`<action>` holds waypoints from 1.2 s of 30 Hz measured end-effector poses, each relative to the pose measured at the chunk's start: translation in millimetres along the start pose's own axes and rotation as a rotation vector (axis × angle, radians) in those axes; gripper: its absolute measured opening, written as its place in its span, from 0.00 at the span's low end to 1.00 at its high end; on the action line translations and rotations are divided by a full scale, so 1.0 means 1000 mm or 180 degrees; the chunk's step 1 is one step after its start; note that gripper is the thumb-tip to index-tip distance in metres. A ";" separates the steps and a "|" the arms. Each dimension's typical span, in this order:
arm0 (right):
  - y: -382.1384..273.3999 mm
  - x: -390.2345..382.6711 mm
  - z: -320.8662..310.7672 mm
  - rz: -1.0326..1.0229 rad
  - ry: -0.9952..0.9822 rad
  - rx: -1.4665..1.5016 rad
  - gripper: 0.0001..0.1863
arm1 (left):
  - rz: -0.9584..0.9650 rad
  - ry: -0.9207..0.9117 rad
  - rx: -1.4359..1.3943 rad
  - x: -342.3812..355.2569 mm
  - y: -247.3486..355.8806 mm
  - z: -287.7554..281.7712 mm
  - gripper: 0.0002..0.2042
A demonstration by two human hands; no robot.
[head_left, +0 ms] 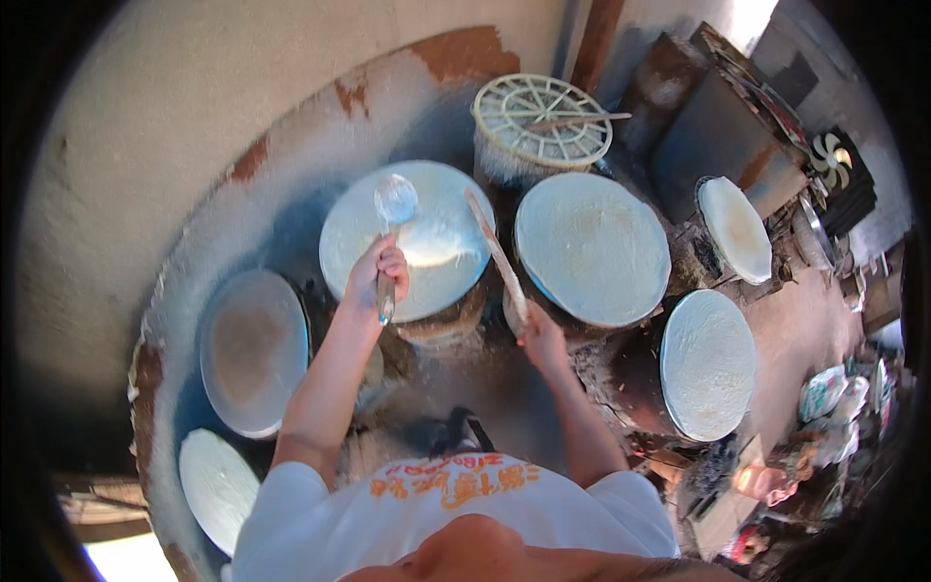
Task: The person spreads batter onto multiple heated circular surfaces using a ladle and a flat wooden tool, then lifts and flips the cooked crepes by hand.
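My left hand (pixel 378 270) is closed round the handle of a ladle (pixel 396 198). The ladle's round, shiny bowl is over the middle round griddle (pixel 354 218), which has a pale surface and a bright wet-looking patch. In my right hand (pixel 543 338) is a long flat wooden stick (pixel 497 250). It slants up and to the left, its far end over the right edge of that griddle; whether it touches cannot be made out. Beside it on the right is another round griddle (pixel 593 247), covered with a pale, wrinkled layer.
More round griddles curve around me: a brown-centred one (pixel 247 354), a pale one (pixel 215 490), and two on the right (pixel 708 364) (pixel 737 231). Behind stands a bucket with a slatted round lid (pixel 499 97) and a stick on it. A fan (pixel 832 160) and plastic bags (pixel 824 393) are at right.
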State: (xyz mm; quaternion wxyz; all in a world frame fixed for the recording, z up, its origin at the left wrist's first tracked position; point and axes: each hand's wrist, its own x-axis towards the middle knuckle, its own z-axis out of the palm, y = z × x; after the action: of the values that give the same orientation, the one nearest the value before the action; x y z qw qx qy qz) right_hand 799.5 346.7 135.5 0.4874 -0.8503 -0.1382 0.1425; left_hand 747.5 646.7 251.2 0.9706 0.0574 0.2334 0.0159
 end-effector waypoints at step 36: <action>-0.119 -0.093 0.312 -0.0421 -0.1213 0.1592 0.23 | 0.0337 -0.0446 -0.0797 -0.195 0.147 -0.208 0.11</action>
State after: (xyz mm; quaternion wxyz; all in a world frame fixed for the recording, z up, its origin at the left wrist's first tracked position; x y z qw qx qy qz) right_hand 584.4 616.3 97.9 0.6548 -0.6514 -0.2426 0.2968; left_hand 478.3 803.2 172.4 0.9818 -0.0509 0.1580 0.0920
